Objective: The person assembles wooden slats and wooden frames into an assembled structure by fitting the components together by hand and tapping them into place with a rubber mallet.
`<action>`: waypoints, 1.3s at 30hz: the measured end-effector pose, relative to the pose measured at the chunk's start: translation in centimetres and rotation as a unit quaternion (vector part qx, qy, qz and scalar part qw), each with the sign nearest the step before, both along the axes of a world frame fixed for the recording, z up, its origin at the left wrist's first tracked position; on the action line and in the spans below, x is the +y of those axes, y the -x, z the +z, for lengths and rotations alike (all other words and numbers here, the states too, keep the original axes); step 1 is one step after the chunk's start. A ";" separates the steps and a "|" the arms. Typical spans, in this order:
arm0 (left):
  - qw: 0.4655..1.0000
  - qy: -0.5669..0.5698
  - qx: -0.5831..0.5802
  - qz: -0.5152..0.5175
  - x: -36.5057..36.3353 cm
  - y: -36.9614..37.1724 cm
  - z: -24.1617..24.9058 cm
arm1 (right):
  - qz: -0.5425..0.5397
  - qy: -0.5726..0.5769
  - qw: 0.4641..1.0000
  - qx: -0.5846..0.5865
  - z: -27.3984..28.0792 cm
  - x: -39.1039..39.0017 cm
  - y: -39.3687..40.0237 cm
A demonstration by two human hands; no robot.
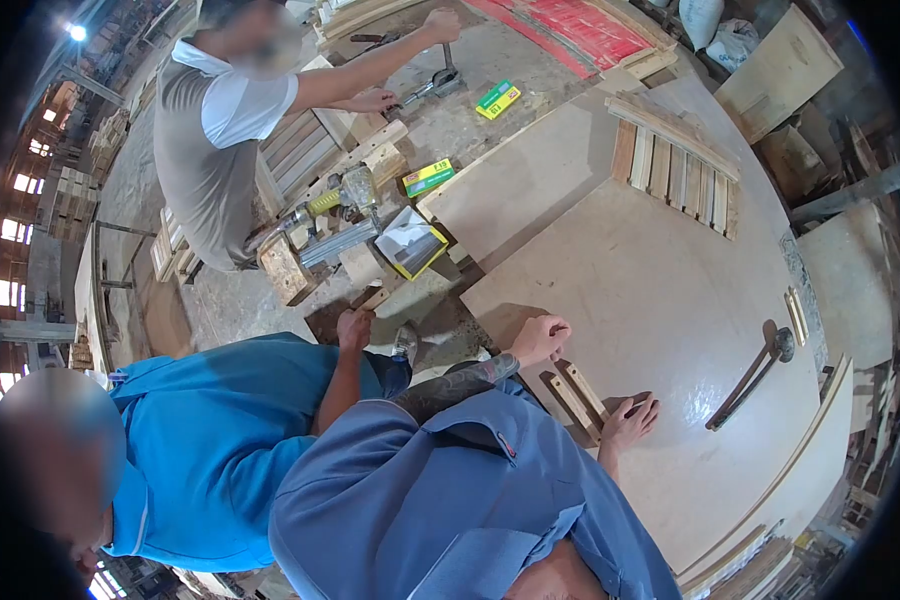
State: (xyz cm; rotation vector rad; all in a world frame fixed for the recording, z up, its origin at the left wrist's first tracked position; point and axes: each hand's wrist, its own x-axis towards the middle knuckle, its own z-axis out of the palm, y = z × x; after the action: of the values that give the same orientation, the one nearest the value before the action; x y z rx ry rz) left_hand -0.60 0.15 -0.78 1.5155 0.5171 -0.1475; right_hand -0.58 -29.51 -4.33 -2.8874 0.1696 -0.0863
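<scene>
My left hand (539,339) is closed above the near edge of the large pale board (610,290); whatever it may hold is hidden. Lower right, my right hand (630,421) rests on the board with its fingers apart, beside the ends of two short wooden strips (578,398). These strips lie side by side between my hands. A hammer (750,385) lies on the board to the right of my right hand. Two smaller wooden strips (796,316) are beyond the hammer. Near the far side sits a slatted wooden panel (673,168).
A co-worker in a bright blue shirt (220,450) is close on my left. Another person (210,140) works across at a bench with a tool. A nail gun (345,200), a green-and-yellow box (428,178) and an open box (410,243) lie left of the board.
</scene>
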 end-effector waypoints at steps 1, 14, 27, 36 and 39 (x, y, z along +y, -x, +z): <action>1.000 0.000 -0.001 0.000 0.0 -0.1 0.0 | 0.000 0.000 1.000 -0.001 0.0 0.1 -0.1; 1.000 0.003 -0.007 0.006 0.0 0.0 0.2 | -0.003 -0.009 1.000 0.009 -0.3 -0.2 0.0; 1.000 0.013 0.001 -0.008 0.0 0.0 -0.3 | -0.002 0.009 1.000 0.014 0.2 0.1 -0.1; 1.000 0.013 -0.006 -0.002 -0.1 0.0 -0.8 | -0.006 0.009 1.000 0.009 0.0 0.1 -0.1; 1.000 0.014 0.005 -0.007 0.0 0.0 -0.5 | -0.006 0.001 1.000 0.004 -0.1 0.0 -0.1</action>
State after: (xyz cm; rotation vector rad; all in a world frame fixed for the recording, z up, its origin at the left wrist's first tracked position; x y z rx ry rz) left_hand -0.56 0.19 -1.24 1.4922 0.5103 -0.1737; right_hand -0.49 -29.47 -4.44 -2.8892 0.1881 -0.0769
